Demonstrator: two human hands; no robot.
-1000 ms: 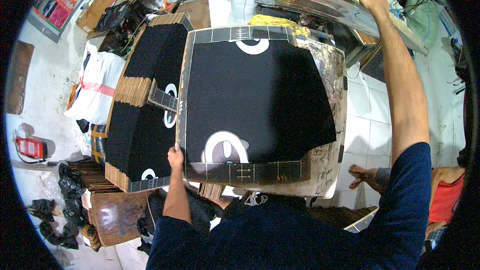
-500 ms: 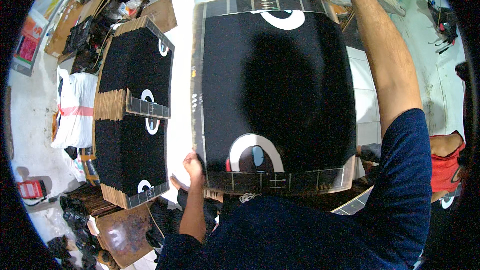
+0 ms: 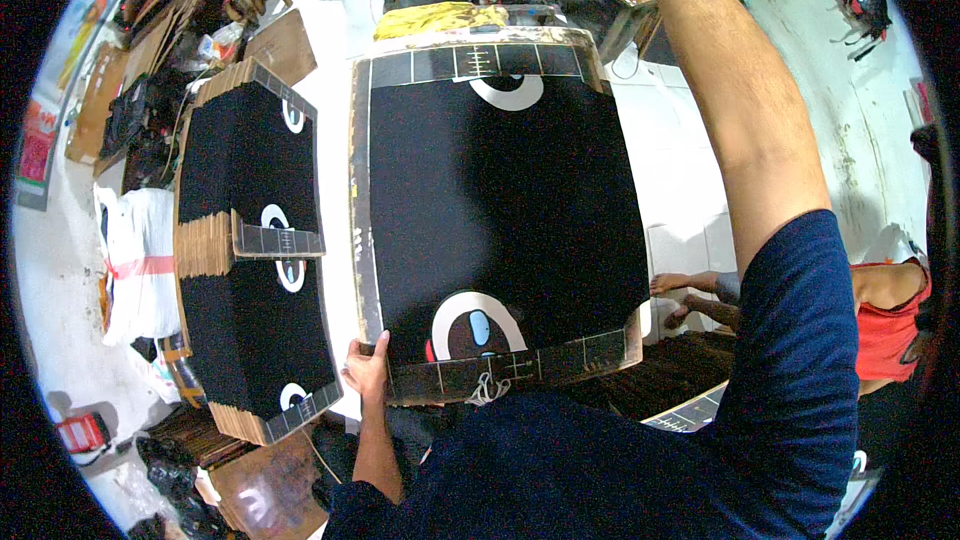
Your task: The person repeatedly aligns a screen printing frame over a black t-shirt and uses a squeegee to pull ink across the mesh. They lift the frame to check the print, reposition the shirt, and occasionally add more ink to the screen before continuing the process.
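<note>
Steadying the black printed sheet (image 3: 500, 190) seems the step in hand; shifting it would call for even support. Right of the cardboard stack (image 3: 206, 246), it shows white-ringed eyes, gridded margins. The left hand (image 3: 365, 370) touches its near stack-side corner; whether it grips, I cannot tell. The right hand is out of view.

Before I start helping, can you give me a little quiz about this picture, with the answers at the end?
1. Fill in: The big black panel in the middle shows thick curved bands coloured ____ near its top and bottom.
2. True or false: The person's right hand can be seen.
3. Pick one: What is nearest to the left hand? A) yellow bundle B) black panel C) fire extinguisher

Key:
1. White.
2. False; the right forearm runs out past the top edge.
3. B; the hand is at the panel's lower left corner.
</note>
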